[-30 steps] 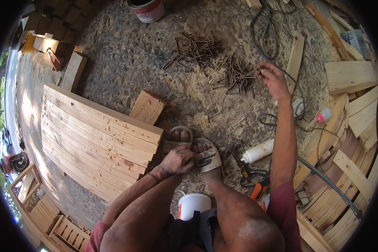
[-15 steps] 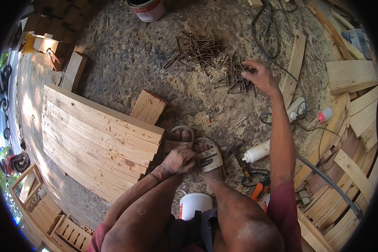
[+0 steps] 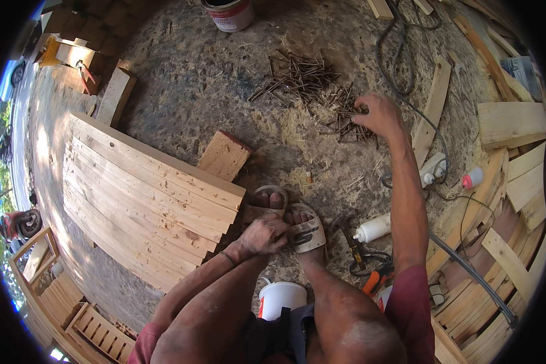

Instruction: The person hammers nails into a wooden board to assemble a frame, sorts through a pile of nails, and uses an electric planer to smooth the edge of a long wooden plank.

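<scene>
I seem to be picking through nails (image 3: 344,132): my right hand (image 3: 382,115) is at the smaller heap, thumb and forefinger bent over it, and I can't tell whether they grip one. The next move, I judge, calls for a light pinch that frees one shank from its tangled neighbours. My left hand (image 3: 266,235) is curled over my sandals (image 3: 309,235); whether it holds anything is hidden. The rough ground (image 3: 182,79) is strewn with shavings, a slatted wooden panel (image 3: 145,194) lies to my left, and loose boards (image 3: 514,124) crowd my right.
</scene>
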Tool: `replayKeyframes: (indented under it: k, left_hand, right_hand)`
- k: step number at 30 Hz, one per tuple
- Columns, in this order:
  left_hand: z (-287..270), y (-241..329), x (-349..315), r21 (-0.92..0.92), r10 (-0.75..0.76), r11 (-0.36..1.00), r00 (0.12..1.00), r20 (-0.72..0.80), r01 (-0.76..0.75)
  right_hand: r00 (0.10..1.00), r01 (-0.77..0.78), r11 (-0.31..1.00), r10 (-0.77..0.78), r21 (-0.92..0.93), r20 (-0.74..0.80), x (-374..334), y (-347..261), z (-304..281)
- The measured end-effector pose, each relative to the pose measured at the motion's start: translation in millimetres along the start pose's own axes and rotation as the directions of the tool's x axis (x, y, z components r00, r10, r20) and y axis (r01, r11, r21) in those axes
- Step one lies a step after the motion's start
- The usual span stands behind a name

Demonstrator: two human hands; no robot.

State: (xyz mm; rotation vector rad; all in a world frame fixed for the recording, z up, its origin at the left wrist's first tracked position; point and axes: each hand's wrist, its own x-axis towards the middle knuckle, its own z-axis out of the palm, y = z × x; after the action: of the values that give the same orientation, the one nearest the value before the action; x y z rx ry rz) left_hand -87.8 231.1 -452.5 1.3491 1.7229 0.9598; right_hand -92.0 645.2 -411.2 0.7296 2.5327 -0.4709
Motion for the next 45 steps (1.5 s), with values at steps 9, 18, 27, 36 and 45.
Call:
replayKeyframes:
  k: [9,18,27,36,45]
  left_hand:
    - [-2,2,3,0.009,0.010,1.000,1.000,0.015,-0.010]
    - [0,-1,3,0.016,0.032,0.999,0.999,-0.011,-0.032]
    - [-4,2,2,-0.022,-0.060,0.998,0.996,0.061,0.061]
    - [-3,0,2,0.020,0.005,1.000,0.999,0.040,-0.006]
    - [-2,-2,0,0.017,-0.005,1.000,0.998,0.059,0.004]
  right_hand:
    - [0.863,0.188,0.982,-0.175,-0.022,-0.475,93,-53,45]
    - [0.983,0.166,0.825,-0.095,0.539,-0.157,64,9,5]
    - [0.977,-0.213,0.589,0.116,0.779,0.180,25,49,3]
    - [0.983,-0.178,0.631,0.077,0.755,0.167,7,75,2]
    - [0.979,-0.140,0.554,-0.046,0.820,0.199,3,77,10]
